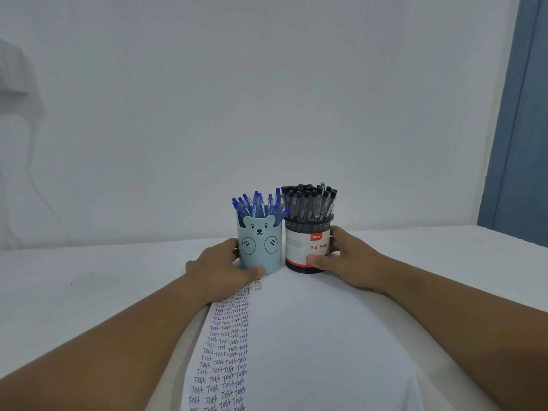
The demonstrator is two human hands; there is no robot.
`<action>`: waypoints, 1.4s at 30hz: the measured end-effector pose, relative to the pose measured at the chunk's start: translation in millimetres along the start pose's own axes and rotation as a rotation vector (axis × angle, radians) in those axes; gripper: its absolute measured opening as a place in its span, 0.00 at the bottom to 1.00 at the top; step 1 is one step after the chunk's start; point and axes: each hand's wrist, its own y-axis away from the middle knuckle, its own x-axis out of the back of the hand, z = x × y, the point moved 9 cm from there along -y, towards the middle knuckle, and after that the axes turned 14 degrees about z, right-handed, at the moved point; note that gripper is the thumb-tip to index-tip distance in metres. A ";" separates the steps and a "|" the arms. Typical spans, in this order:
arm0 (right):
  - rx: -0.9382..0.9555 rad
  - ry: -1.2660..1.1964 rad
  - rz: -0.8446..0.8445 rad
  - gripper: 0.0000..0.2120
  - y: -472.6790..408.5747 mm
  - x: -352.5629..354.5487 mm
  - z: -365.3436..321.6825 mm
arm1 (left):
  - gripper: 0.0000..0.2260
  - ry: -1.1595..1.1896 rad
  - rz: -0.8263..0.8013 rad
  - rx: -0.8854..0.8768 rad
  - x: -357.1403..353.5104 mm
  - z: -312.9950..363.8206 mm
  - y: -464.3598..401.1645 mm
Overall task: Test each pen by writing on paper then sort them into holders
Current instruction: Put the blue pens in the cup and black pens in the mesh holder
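Observation:
A light blue holder with a bear face (260, 247) stands at the far end of the paper, filled with several blue pens (258, 203). Touching its right side is a black mesh holder (308, 244) with a white and red "Ball Pens" label, packed with several black pens (310, 200). My left hand (219, 266) wraps the blue holder from the left, thumb across its base. My right hand (341, 258) grips the mesh holder from the right, thumb on its label. A white paper sheet (311, 336) lies in front, its left strip covered with rows of the handwritten word "Test".
The white table (89, 277) runs to a plain white wall (267, 99) just behind the holders. A blue door or frame (522, 129) stands at the far right. Both my forearms lie over the table's near part, flanking the paper.

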 end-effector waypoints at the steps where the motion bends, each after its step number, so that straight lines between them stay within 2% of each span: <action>1: 0.005 0.000 0.001 0.30 -0.1 -0.1 -0.2 | 0.38 -0.012 0.002 -0.003 0.0 0.2 -0.2; 4: 0.011 0.032 -0.005 0.31 0.2 -0.7 -0.5 | 0.38 -0.031 -0.020 -0.003 -2.0 -0.9 -0.5; 6: 0.003 0.016 0.010 0.39 1.9 0.0 -0.4 | 0.39 -0.037 -0.051 0.000 -4.1 -2.0 1.2; 8: 0.003 -0.107 0.135 0.52 3.2 11.8 -10.1 | 0.38 -0.040 -0.068 -0.004 -5.1 -2.5 2.9; 9: 0.024 -0.183 0.241 0.54 3.3 24.0 -20.5 | 0.37 -0.045 -0.067 -0.006 -5.0 -2.6 3.0; 11: 0.134 -0.283 0.474 0.44 4.1 52.7 -49.2 | 0.35 -0.061 -0.053 -0.010 -4.2 -3.0 2.3; 13: 0.315 -0.222 0.635 0.28 7.5 71.3 -79.7 | 0.34 -0.076 -0.046 -0.011 -3.7 -2.7 1.6; 15: 0.433 -0.091 0.672 0.17 9.2 71.0 -94.6 | 0.33 -0.079 -0.045 -0.010 -3.6 -2.0 2.7; 18: 0.477 0.041 0.689 0.12 8.4 67.3 -93.5 | 0.31 -0.087 -0.045 -0.007 -2.7 -0.6 4.6; 21: 0.482 0.102 0.664 0.11 4.3 72.3 -100.2 | 0.31 -0.078 -0.045 -0.005 -1.7 -0.4 6.0; 27: 0.352 0.051 0.618 0.05 -11.7 85.7 -103.4 | 0.32 -0.051 -0.049 -0.004 -2.2 0.3 6.1; 30: 0.343 0.053 0.616 0.05 -13.1 86.3 -108.5 | 0.36 -0.030 -0.062 0.001 -4.0 0.0 5.1; 32: 0.452 0.043 0.605 0.06 -7.3 81.1 -125.9 | 0.43 0.038 -0.059 0.010 -3.3 2.6 5.5; 34: 0.600 0.197 0.440 0.17 -3.1 56.1 -152.8 | 0.47 0.153 -0.012 0.026 2.9 6.8 5.8; 36: 0.681 0.554 0.185 0.29 -6.0 18.2 -166.1 | 0.47 0.253 0.067 0.024 12.3 13.7 5.7; 37: 0.697 0.737 0.089 0.31 -9.0 3.3 -167.5 | 0.47 0.295 0.111 0.014 18.1 17.7 5.9; 39: 0.704 0.929 0.015 0.23 -16.3 -11.0 -172.1 | 0.45 0.376 0.184 -0.003 26.9 24.6 4.6; 41: 0.691 0.895 0.042 0.13 -24.8 -11.8 -181.6 | 0.38 0.432 0.220 -0.021 31.9 30.9 4.0; 42: 0.662 0.847 0.063 0.12 -29.1 -10.0 -185.2 | 0.34 0.445 0.231 -0.029 33.6 33.6 3.5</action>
